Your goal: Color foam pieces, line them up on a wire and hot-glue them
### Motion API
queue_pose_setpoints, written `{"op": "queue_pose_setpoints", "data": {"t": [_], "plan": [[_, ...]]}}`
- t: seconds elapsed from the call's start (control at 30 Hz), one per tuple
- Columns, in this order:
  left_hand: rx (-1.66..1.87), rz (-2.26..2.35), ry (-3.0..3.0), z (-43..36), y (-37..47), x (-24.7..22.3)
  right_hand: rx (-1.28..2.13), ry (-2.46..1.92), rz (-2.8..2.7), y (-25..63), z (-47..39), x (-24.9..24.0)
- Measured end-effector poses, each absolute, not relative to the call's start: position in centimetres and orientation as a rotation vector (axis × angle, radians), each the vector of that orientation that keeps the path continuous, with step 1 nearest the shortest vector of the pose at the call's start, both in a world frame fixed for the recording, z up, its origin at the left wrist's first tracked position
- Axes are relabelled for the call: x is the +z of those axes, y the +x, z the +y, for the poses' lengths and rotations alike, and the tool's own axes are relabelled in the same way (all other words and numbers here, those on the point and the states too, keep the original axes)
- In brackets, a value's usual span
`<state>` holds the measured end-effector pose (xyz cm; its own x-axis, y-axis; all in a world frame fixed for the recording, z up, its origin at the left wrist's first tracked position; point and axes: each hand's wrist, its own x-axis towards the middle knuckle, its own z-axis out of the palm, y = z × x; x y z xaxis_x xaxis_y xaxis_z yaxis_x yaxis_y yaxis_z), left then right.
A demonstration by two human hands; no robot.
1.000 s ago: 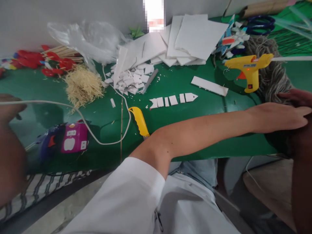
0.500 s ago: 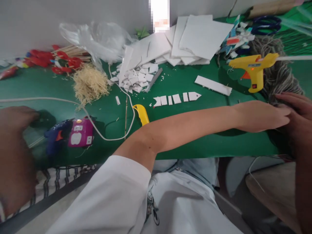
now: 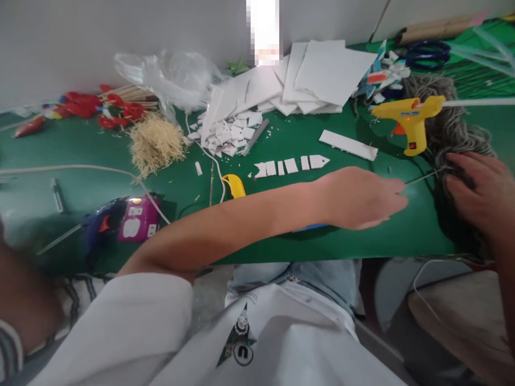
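On my feed, the left hand [image 3: 358, 197] had just come away from the right hand [image 3: 480, 185], beside which it had been half a second earlier, and had moved left across the green bench [image 3: 273, 246]. What that changed mattered: a thin grey strand [image 3: 420, 178] now ran straight across the gap between the two, so I judged that a length was being drawn out of the bundle of grey yarn [image 3: 478, 140]. The left fingers were pinched together on the strand's near end; the right hand lay over the bundle, fingers curled, and I could not tell how firmly it gripped. The bundle sat on the bench at the right, beside the yellow glue gun [image 3: 416, 128]. A blue object [image 3: 313, 227], too covered to name, had come into sight under the left wrist. At the far left, a co-worker's arm [image 3: 24, 289] had drawn back, leaving a small grey stick [image 3: 57, 195] in view. The cut white foam pieces [image 3: 291, 165] stayed in their row, touched by neither hand
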<state>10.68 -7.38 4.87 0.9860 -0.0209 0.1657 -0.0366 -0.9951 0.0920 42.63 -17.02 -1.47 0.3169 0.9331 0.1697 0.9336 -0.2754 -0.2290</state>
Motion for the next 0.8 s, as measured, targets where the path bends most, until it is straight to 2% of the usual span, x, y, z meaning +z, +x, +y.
{"op": "queue_pose_setpoints", "data": {"t": [0.07, 0.2, 0.33, 0.47, 0.63, 0.8], "plan": [[0.189, -0.011, 3.047, -7.4, 8.3, 5.4, -0.024, -2.320, -1.666, 42.7, -17.0, -1.5], [0.412, 0.101, 2.878, -8.3, 3.7, 6.4, -0.050, -2.351, -1.626, 42.8, -17.0, -1.7], [0.619, 0.153, 2.478, -9.7, -1.0, 7.6, -0.073, -2.373, -1.574, 42.5, -16.9, -1.5], [0.676, 0.315, 2.008, -11.4, -5.6, 8.3, -0.053, -2.408, -1.544, 41.9, -16.9, -1.1], [1.162, 0.627, 1.622, -12.5, -8.5, 7.0, -0.083, -2.412, -1.525, 41.4, -16.9, -1.2], [1.223, 0.806, 1.633, -11.9, -9.0, 4.5, -0.323, -2.268, -1.608, 41.2, -18.1, -0.7]]}}
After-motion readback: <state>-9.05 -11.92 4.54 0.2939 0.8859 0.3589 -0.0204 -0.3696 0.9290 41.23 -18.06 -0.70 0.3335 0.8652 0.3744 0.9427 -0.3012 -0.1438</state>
